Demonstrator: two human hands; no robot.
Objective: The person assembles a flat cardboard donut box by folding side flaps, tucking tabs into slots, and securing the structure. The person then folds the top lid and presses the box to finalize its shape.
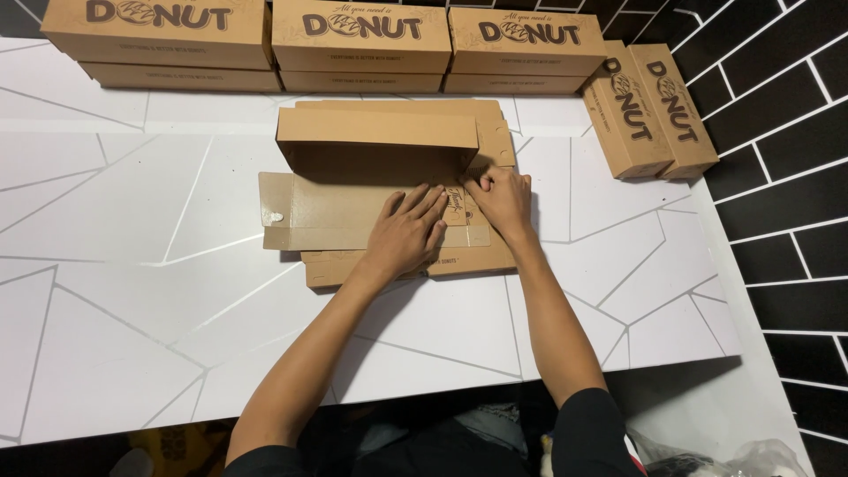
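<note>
Left hand (405,231) flat, fingers spread, right hand (503,200) pinching flap, half-folded cardboard box (371,190) lengthwise left-right, white table (132,265)

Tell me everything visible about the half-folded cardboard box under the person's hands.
The half-folded box is brown corrugated-looking cardboard lying on the white table. Its base panel lies flat, its far long wall stands upright, and a narrow flap at its left end lies flat. Dark print shows near its right end. The left hand presses flat on the base panel, fingers spread. The right hand pinches the right end by the upright wall. More flat cardboard lies beneath it.
</note>
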